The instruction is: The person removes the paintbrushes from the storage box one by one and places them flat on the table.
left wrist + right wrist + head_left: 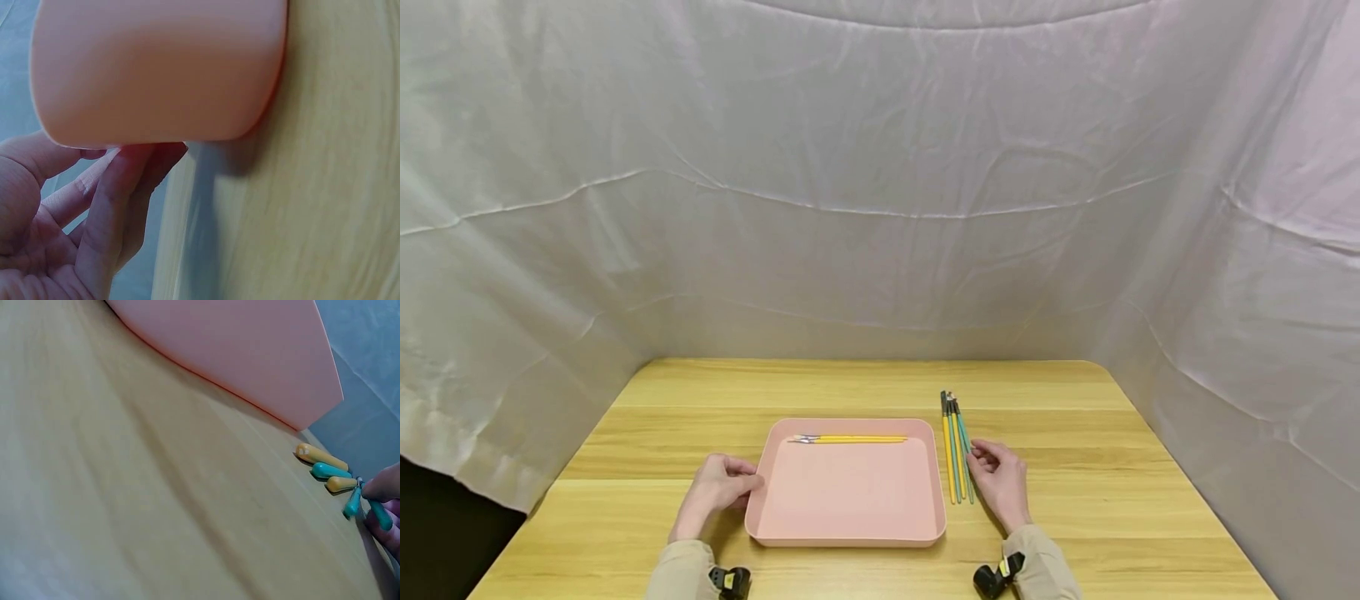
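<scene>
A shallow pink tray [850,500] lies on the table, with two yellow-handled paintbrushes [857,439] side by side near its far wall. My left hand [718,492] holds the tray's left side, thumb at the rim and fingers against the outer wall [162,81]. To the right of the tray lies a bunch of yellow and green paintbrushes [953,454], bristles pointing away from me. At its right edge, my right hand [1002,479] pinches a green-handled paintbrush [381,514] between thumb and fingers. The other handle ends [331,470] fan out beside it.
The wooden table [1105,500] has a light, streaked grain. A grey-white curtain [880,250] hangs behind it and along both sides. Small black cameras [730,582] are strapped at both wrists, over beige sleeves [681,573].
</scene>
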`<action>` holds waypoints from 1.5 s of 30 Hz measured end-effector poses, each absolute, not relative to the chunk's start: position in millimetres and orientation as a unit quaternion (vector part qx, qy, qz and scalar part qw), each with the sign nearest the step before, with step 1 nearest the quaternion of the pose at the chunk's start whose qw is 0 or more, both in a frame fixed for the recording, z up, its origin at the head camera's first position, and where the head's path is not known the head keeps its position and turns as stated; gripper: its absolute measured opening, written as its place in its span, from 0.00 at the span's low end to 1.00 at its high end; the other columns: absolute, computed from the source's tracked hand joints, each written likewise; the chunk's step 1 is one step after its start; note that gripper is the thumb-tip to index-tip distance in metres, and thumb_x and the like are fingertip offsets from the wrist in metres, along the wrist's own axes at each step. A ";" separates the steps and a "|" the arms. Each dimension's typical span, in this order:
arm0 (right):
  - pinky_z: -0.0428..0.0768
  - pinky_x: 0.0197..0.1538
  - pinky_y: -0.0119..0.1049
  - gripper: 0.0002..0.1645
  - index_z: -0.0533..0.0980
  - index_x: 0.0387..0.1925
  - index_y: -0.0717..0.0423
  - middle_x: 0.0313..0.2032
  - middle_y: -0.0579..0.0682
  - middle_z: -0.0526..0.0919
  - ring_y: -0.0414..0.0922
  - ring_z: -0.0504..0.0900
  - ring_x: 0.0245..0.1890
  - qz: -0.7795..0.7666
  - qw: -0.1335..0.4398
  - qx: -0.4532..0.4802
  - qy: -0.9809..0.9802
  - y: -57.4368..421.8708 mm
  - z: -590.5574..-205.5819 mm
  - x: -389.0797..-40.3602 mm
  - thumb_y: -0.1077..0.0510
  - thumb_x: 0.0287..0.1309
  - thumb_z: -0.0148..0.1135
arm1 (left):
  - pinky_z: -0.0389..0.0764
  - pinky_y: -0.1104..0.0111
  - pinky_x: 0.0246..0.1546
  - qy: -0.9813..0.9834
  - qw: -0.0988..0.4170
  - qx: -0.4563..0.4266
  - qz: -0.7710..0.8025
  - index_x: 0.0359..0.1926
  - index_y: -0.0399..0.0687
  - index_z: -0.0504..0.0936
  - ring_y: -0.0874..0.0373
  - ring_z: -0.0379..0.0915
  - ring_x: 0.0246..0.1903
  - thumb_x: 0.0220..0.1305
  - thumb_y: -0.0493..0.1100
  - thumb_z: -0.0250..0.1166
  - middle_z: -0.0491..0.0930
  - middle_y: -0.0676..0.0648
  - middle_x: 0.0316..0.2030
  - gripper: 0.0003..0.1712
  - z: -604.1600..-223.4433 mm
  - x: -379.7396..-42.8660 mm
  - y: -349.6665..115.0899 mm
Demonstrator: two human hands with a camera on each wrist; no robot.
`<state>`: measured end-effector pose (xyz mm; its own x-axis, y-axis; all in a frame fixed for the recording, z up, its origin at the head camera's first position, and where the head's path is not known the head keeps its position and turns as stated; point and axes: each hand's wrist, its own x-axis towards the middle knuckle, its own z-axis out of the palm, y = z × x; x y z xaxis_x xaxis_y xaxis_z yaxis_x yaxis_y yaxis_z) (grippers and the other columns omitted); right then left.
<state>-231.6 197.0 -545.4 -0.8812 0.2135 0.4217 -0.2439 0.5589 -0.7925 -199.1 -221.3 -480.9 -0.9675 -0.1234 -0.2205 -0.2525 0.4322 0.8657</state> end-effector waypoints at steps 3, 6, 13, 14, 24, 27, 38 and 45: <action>0.79 0.28 0.22 0.13 0.85 0.40 0.69 0.31 0.58 0.86 0.30 0.76 0.26 0.459 0.246 0.016 -0.854 197.0 -545.7 -232.2 0.72 0.49 0.71 | 0.87 0.67 0.27 0.843 0.060 -0.111 0.523 0.38 0.25 0.84 0.58 0.82 0.25 0.53 0.31 0.69 0.85 0.46 0.26 0.12 -480.7 -198.5 -221.1; 0.79 0.29 0.22 0.13 0.85 0.40 0.68 0.32 0.57 0.86 0.30 0.76 0.26 0.456 0.237 0.012 -0.858 197.3 -545.6 -232.3 0.72 0.49 0.71 | 0.87 0.67 0.27 0.841 0.060 -0.109 0.526 0.38 0.24 0.84 0.57 0.82 0.25 0.54 0.31 0.69 0.85 0.46 0.26 0.12 -481.1 -197.7 -220.9; 0.79 0.30 0.23 0.13 0.85 0.41 0.67 0.32 0.57 0.86 0.30 0.76 0.26 0.456 0.229 0.010 -0.860 198.0 -544.6 -231.2 0.71 0.50 0.70 | 0.87 0.67 0.27 0.841 0.059 -0.107 0.528 0.38 0.24 0.84 0.57 0.82 0.25 0.54 0.30 0.69 0.85 0.46 0.26 0.12 -481.1 -196.8 -220.7; 0.79 0.30 0.23 0.13 0.85 0.41 0.67 0.32 0.57 0.86 0.30 0.76 0.26 0.456 0.229 0.011 -0.860 198.1 -544.6 -231.1 0.71 0.50 0.70 | 0.87 0.67 0.27 0.841 0.059 -0.107 0.528 0.38 0.24 0.84 0.57 0.82 0.25 0.54 0.30 0.69 0.85 0.46 0.26 0.12 -480.9 -196.7 -220.7; 0.79 0.31 0.22 0.12 0.85 0.41 0.67 0.33 0.57 0.87 0.31 0.76 0.27 0.461 0.219 0.001 -0.860 197.8 -541.9 -230.9 0.71 0.51 0.70 | 0.86 0.68 0.26 0.844 0.059 -0.106 0.522 0.38 0.25 0.84 0.58 0.82 0.25 0.53 0.31 0.69 0.86 0.45 0.26 0.12 -481.3 -198.1 -221.2; 0.78 0.31 0.21 0.13 0.85 0.42 0.67 0.34 0.59 0.87 0.32 0.77 0.28 0.476 0.204 -0.007 -0.856 197.1 -539.0 -230.8 0.71 0.52 0.69 | 0.86 0.68 0.26 0.845 0.057 -0.104 0.521 0.37 0.25 0.84 0.58 0.82 0.24 0.53 0.31 0.69 0.85 0.45 0.25 0.11 -481.2 -198.3 -221.2; 0.77 0.33 0.21 0.14 0.84 0.45 0.65 0.38 0.59 0.87 0.32 0.76 0.29 0.493 0.175 -0.012 -0.852 193.4 -530.9 -233.6 0.70 0.55 0.67 | 0.87 0.66 0.27 0.842 0.060 -0.105 0.525 0.38 0.25 0.84 0.57 0.83 0.25 0.53 0.30 0.69 0.85 0.45 0.26 0.11 -481.5 -198.8 -220.7; 0.79 0.35 0.23 0.14 0.85 0.44 0.64 0.39 0.58 0.85 0.34 0.76 0.31 0.501 0.179 0.017 -0.846 181.2 -522.2 -236.3 0.70 0.54 0.68 | 0.86 0.68 0.26 0.845 0.058 -0.107 0.521 0.37 0.26 0.84 0.58 0.82 0.24 0.53 0.31 0.69 0.85 0.46 0.25 0.10 -481.8 -198.8 -221.1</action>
